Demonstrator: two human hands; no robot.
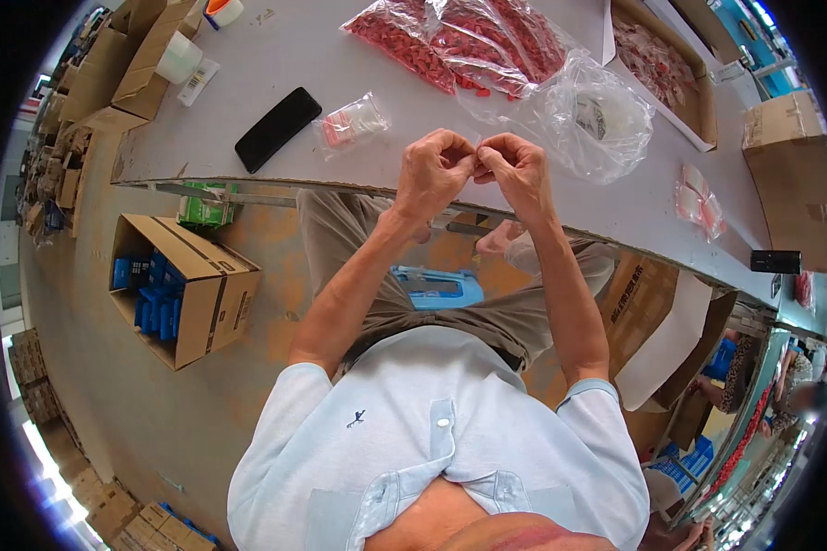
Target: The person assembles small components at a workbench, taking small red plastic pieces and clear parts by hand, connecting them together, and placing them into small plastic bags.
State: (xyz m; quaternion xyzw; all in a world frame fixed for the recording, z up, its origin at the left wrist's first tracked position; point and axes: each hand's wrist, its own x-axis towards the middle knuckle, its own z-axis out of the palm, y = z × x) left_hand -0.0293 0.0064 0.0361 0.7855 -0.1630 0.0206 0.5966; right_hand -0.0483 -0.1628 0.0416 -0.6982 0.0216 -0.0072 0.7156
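Above the table's near edge, my left hand (432, 173) and my right hand (521, 172) meet, both closed in a pinch with fingertips almost touching. A tiny, clear-looking bit shows between them, too small to name. Left of my hands lies a small clear packet (352, 126) with pink-red and pale contents. Beyond them, large clear plastic bags (496, 41) hold many small red pieces, a few of which lie by the bag's opening. A crumpled clear bag (606, 119) with a roll-like ring inside sits right of my right hand.
A black phone (278, 129) lies on the table (202, 147) at left. An open carton (662, 73) of small packets stands back right, with more pink packets (698, 202) nearer. On the floor are a carton of blue boxes (216, 294) and a blue stool (438, 288).
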